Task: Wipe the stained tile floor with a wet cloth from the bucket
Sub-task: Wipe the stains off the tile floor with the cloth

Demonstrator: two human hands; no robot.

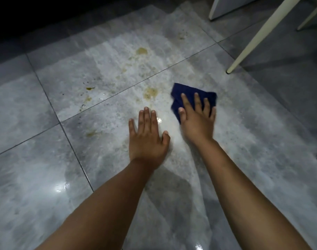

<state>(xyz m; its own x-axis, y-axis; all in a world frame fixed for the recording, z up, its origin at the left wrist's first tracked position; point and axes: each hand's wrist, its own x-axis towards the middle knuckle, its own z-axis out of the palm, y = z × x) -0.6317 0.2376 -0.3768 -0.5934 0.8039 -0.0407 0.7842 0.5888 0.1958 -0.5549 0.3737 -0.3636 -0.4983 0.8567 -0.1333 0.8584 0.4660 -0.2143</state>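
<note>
1. Our right grip [197, 121] lies flat on the dark blue cloth [187, 90]. Its fingers are straight and spread apart, and the palm presses the cloth to the tile floor [46, 159]. No finger curls round the cloth.
2. The cloth is crumpled under this grip, and its far edge and left side show past the fingertips.
3. Our left grip [147, 139] rests flat on the floor just left of the right grip. Its fingers are straight and close together with the thumb out to the side, and it holds nothing.
4. We see a yellow-brown stain [150, 92] just left of the cloth, ahead of the left grip's fingertips.
5. Further stains [141, 50] lie farther ahead and to the left of both grips.
6. Around both grips the floor shines wet under a milky film.
7. A cream furniture leg [262, 35] stands on the floor, well ahead and to the right of the right grip.
</note>
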